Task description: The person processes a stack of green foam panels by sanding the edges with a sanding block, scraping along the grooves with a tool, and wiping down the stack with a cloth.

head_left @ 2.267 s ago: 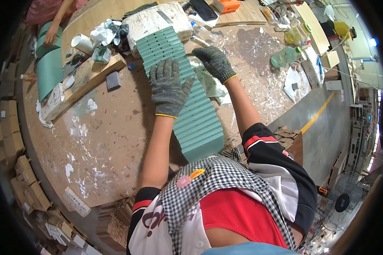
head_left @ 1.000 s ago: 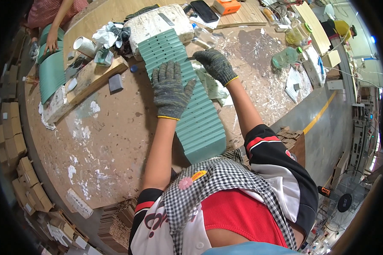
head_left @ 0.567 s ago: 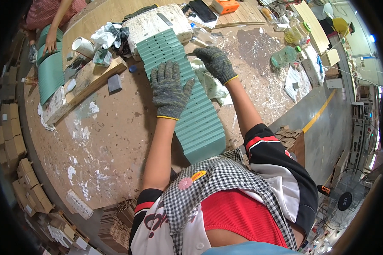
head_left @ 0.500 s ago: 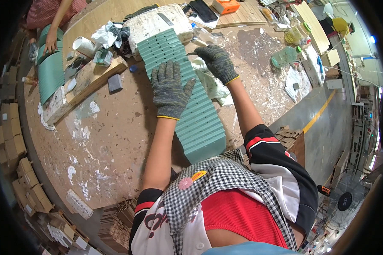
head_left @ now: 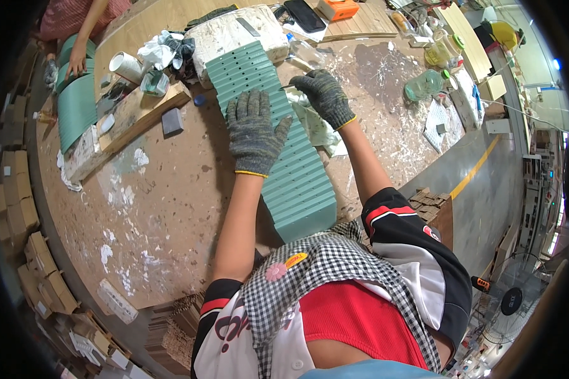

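Note:
A long green ribbed board (head_left: pixel 300 183), dotted with holes toward its far half, slopes from a paint-stained white block (head_left: pixel 199 50) at the back down to my apron. My left hand (head_left: pixel 256 132), in a grey knit glove with a yellow cuff, lies flat on it, fingers stretched out. Beside the board's right edge, my gloved right hand (head_left: pixel 325 98) is closed in a pinch. A thin dark tool (head_left: pixel 287 87) pokes out from its fingertips toward the ribs; its kind is too small to tell. Under that hand lies a crumpled white-green cloth (head_left: pixel 313 123).
To the left, a wooden beam (head_left: pixel 129 123) carries a white cup (head_left: pixel 125 65) and rags; a grey block (head_left: pixel 172 122) sits nearby. Another person's hand (head_left: pixel 76 63) touches green ribbed pieces at far left. Bottles (head_left: pixel 423 85) stand right; a phone (head_left: pixel 303 16) lies at the back.
My right hand has shifted very slightly, and the thin tool's tip sits a little lower beside the board's edge. My left hand stays flat on the board.

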Demonstrator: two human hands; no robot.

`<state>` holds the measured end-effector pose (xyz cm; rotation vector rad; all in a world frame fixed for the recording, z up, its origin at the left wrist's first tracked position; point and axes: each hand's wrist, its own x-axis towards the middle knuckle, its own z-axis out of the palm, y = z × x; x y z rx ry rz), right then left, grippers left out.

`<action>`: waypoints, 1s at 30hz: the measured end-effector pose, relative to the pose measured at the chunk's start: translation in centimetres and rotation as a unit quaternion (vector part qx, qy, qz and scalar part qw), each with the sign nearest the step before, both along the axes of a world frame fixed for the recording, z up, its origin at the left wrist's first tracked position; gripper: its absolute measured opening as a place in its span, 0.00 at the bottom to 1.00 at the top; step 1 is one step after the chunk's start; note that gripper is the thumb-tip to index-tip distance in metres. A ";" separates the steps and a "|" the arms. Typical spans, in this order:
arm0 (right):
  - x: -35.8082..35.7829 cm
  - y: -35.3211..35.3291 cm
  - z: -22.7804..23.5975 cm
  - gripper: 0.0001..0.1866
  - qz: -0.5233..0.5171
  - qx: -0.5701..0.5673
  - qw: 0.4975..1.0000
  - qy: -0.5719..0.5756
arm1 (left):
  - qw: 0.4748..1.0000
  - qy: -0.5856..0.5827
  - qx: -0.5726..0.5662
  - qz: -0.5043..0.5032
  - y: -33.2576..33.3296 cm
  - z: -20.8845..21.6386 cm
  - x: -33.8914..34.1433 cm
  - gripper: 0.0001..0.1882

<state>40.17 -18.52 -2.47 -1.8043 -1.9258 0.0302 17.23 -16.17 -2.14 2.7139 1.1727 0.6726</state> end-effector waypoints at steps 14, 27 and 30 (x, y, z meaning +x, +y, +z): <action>-0.2 0.0 -0.7 0.12 0.002 0.021 0.999 0.029 | 0.999 0.029 -0.016 0.004 -0.2 0.5 0.3 0.40; -1.4 -0.2 -1.4 0.12 -0.059 0.099 0.987 0.111 | 0.999 0.029 -0.018 0.001 -0.1 0.4 0.1 0.40; -1.6 -0.9 -0.2 0.13 -0.064 0.061 0.995 0.056 | 0.999 0.038 -0.026 0.002 -0.1 0.5 0.4 0.40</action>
